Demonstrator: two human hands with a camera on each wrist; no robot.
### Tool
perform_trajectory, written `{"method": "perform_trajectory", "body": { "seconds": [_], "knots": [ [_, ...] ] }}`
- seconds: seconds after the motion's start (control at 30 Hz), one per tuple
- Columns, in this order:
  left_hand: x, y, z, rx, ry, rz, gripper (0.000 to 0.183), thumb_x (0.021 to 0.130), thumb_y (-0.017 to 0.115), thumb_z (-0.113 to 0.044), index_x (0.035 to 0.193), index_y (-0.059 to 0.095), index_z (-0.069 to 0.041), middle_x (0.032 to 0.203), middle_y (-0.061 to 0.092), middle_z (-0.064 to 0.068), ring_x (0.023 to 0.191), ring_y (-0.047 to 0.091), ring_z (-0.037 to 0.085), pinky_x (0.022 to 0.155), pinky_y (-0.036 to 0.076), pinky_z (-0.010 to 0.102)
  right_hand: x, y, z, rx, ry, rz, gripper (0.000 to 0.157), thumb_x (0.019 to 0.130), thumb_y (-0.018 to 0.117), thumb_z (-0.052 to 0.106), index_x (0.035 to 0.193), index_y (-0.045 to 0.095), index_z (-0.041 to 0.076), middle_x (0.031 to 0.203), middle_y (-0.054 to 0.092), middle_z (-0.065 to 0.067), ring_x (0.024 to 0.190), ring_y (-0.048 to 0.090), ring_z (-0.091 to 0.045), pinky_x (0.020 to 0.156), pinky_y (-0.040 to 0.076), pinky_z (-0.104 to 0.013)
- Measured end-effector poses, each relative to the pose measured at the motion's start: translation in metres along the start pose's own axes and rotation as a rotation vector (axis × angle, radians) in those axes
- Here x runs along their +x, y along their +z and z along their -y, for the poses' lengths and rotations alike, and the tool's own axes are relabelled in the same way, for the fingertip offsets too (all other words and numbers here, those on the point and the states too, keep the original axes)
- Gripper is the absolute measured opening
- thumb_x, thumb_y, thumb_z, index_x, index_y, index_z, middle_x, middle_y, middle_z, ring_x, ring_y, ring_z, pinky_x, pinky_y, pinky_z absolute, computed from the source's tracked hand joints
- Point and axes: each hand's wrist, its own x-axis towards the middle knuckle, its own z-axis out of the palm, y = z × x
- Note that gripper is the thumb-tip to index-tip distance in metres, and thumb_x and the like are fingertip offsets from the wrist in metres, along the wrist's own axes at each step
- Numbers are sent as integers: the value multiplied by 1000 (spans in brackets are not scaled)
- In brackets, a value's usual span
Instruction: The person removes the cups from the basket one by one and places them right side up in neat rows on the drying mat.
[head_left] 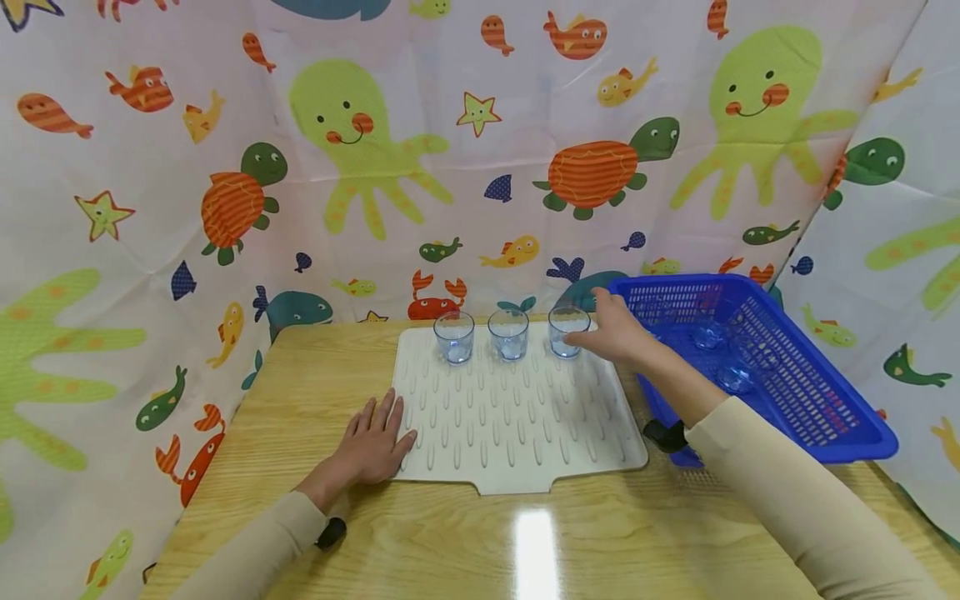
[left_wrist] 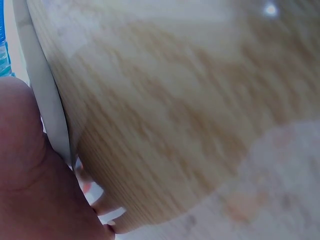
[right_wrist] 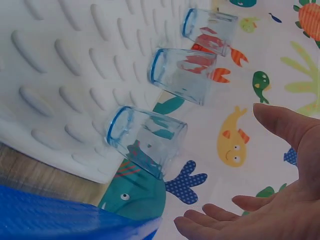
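Three clear glass tumblers stand upright in a row at the far edge of a white ridged draining board (head_left: pixel 510 458): a left glass (head_left: pixel 454 337), a middle glass (head_left: pixel 509 335) and a right glass (head_left: pixel 567 333). My right hand (head_left: pixel 618 333) is beside the right glass. In the right wrist view, that hand (right_wrist: pixel 280 185) has thumb and fingers spread, with a gap between it and the nearest glass (right_wrist: pixel 146 140). My left hand (head_left: pixel 372 442) lies flat at the board's left edge, partly on the table. The left wrist view shows only part of this hand (left_wrist: pixel 25 165).
A blue plastic basket (head_left: pixel 862 437) stands to the right of the board, with several clear glasses (head_left: pixel 735 377) inside. Under everything is a wooden table (head_left: pixel 420 542). A curtain (head_left: pixel 465 167) printed with sea animals hangs behind and at both sides.
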Motion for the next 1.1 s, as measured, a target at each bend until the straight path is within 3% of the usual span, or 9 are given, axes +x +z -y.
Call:
{"method": "perform_trajectory", "body": {
  "seconds": [0.77,1.1],
  "knots": [
    [-2,-2,-1,-9,0,5,75,110,32,-49,165,5,-6,172,-6,15,155,-4,45,122,4,63,-37,-35,-26,-26,-37,-38,102,96,71,35,161,5,-8,162,10,-38,148,14,-57,113,22,-73],
    [-2,0,-1,-10,1,-9,75,110,33,-50,165,7,-5,172,-5,15,155,-3,46,121,4,63,-49,-48,-34,-29,-12,-49,110,94,72,46,162,2,-6,163,9,-37,148,13,-58,111,23,-74]
  ]
}}
